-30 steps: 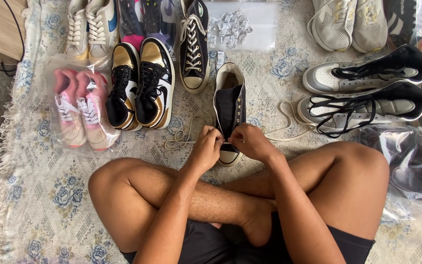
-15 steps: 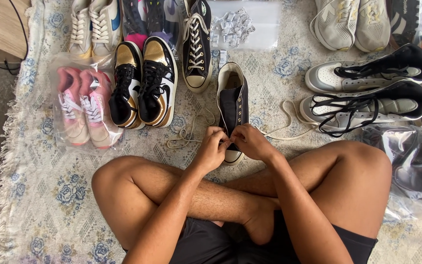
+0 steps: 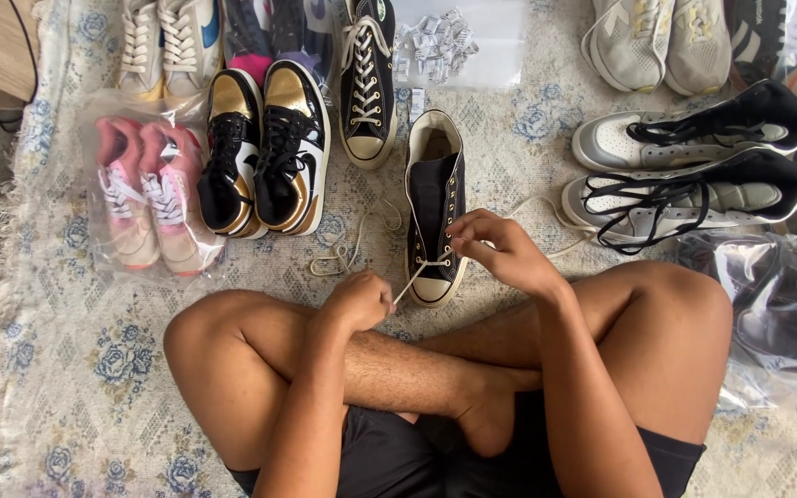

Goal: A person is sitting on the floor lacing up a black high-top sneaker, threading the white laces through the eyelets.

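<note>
A black high-top canvas sneaker (image 3: pixel 434 189) with a white toe cap lies on the rug in front of my crossed legs, toe toward me. A cream shoelace (image 3: pixel 359 242) runs through its lowest eyelets. My left hand (image 3: pixel 360 302) is closed on one lace end, pulled down and left of the toe. My right hand (image 3: pixel 491 247) pinches the other lace end beside the shoe's right eyelet row. Loose lace trails on the rug to both sides.
A matching laced black sneaker (image 3: pixel 367 78) stands behind. Black-and-gold high-tops (image 3: pixel 269 148) and bagged pink shoes (image 3: pixel 145 198) lie left. Grey-and-black high-tops (image 3: pixel 694 171) lie right, beside plastic bags (image 3: pixel 777 304). A bag of small packets (image 3: pixel 449 41) sits at the back.
Both hands were together at the toe eyelets. They have now moved apart, the left down-left and the right up-right, drawing the lace taut through the lowest eyelets.
</note>
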